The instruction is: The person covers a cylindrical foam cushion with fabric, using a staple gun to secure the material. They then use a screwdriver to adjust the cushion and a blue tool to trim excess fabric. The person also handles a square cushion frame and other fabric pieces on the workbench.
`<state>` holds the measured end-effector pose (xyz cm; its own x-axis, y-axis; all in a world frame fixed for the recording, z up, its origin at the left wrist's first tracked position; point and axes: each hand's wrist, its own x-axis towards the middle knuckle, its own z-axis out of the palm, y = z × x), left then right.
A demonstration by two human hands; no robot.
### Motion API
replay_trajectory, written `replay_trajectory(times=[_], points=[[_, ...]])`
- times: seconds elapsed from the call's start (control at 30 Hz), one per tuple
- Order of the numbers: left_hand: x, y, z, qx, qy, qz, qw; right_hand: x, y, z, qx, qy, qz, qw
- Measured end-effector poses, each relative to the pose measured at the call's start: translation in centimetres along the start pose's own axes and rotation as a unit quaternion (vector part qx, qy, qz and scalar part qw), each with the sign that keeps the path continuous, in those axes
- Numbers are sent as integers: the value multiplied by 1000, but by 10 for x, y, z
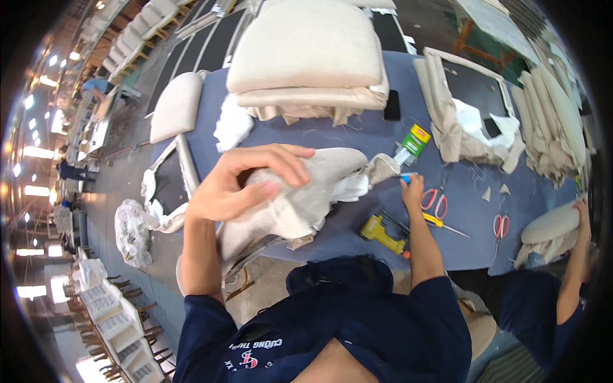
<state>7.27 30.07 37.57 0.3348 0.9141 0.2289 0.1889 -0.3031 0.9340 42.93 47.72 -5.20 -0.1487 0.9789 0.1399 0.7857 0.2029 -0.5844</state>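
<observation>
My left hand point(252, 182) is over a beige upholstered cushion point(325, 175), thumb and fingers curved and apart, with fabric showing between them. The cushion lies tilted at the table's near edge, its loose cloth and white lining showing. My right hand point(414, 186) is closed around a small blue tool point(405, 179), whose exact kind I cannot make out. Beside that tool, a flap of beige fabric point(384, 167) sticks out from the cushion. A yellow staple gun point(383, 235) lies left of my right forearm. Red-handled scissors point(435, 203) and a yellow-handled screwdriver point(434, 220) lie to its right.
Stacked beige cushions point(306, 51) stand at the back of the blue table point(466, 185). A green-and-yellow box point(415, 142), a black phone-like slab point(392, 106) and more scissors point(500, 226) lie about. At right, a co-worker's hand point(582, 210) touches another cushion point(550, 225).
</observation>
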Motion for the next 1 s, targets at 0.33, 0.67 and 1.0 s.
replay_trajectory(times=[0.33,0.67,1.0], points=[[-10,25,64,275,158,-39,948,-26,-78,-104,404,-42,107,908],[-14,27,85,239,68,18,968,-87,-272,-313,476,-99,-35,873],[-8,25,106,224,20,59,973,-101,-306,-337,325,-138,-225,908]])
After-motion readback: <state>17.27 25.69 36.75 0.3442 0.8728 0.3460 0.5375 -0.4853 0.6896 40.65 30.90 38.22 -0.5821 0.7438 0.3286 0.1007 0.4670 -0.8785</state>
